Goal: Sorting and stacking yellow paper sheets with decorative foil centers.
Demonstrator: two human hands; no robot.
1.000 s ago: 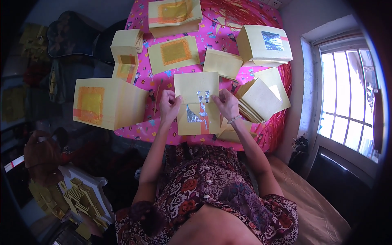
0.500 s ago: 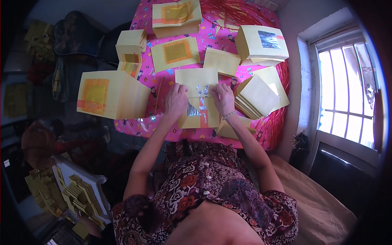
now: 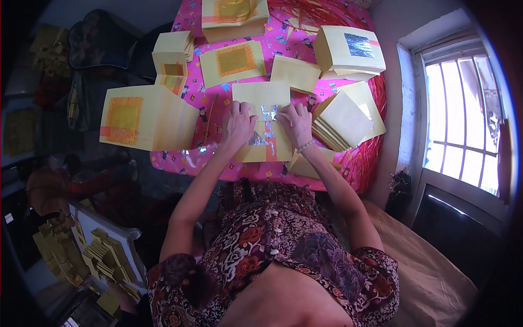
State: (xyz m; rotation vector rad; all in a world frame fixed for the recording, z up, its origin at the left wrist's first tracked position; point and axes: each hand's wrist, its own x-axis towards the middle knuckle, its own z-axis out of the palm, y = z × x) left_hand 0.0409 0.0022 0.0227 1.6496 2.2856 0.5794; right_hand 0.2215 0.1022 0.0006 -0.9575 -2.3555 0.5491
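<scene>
folding a yellow paper sheet (image 3: 261, 122), centre frame
left hand (image 3: 238, 124) and right hand (image 3: 296, 124) press flat, apart; next likely needs creasing its silver foil (image 3: 267, 113) fold.

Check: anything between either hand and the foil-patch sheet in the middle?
Nothing visible. The left hand and right hand both rest flat on the foil-patch sheet, either side of the silver patch. The paper stack lies to its right.
</scene>
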